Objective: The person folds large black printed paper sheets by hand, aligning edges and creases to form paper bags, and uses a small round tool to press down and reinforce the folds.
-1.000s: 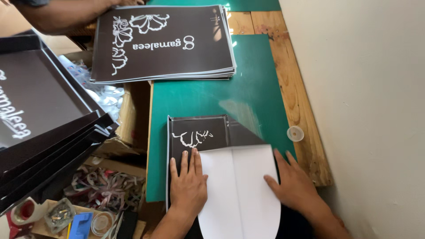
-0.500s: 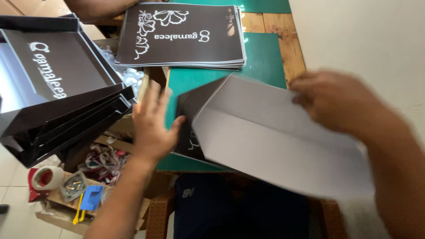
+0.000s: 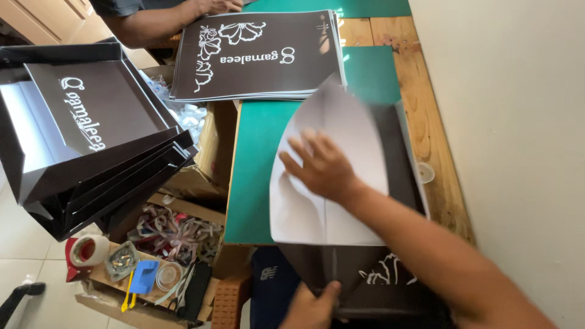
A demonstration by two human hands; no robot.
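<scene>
Brown card with a white inner face, a flat printed bag blank [image 3: 341,201], now lies turned on the green cutting mat [image 3: 256,170]. A second ago it lay square before the person, flower print at the far end; half a second ago it was lifted and swinging; now the print sits at the near edge. The right hand [image 3: 323,167] presses the white face, fingers spread flat. The left hand [image 3: 314,304] pinches the near brown edge, fingers closed on the card. So the blank has been reversed for work on its other end. The mat covers a wooden counter [image 3: 451,183] against a pale wall. Beyond lie a stack of printed sheets [image 3: 262,58] and another person's arm [image 3: 164,21]; finished dark bags [image 3: 91,134] stand left.
</scene>
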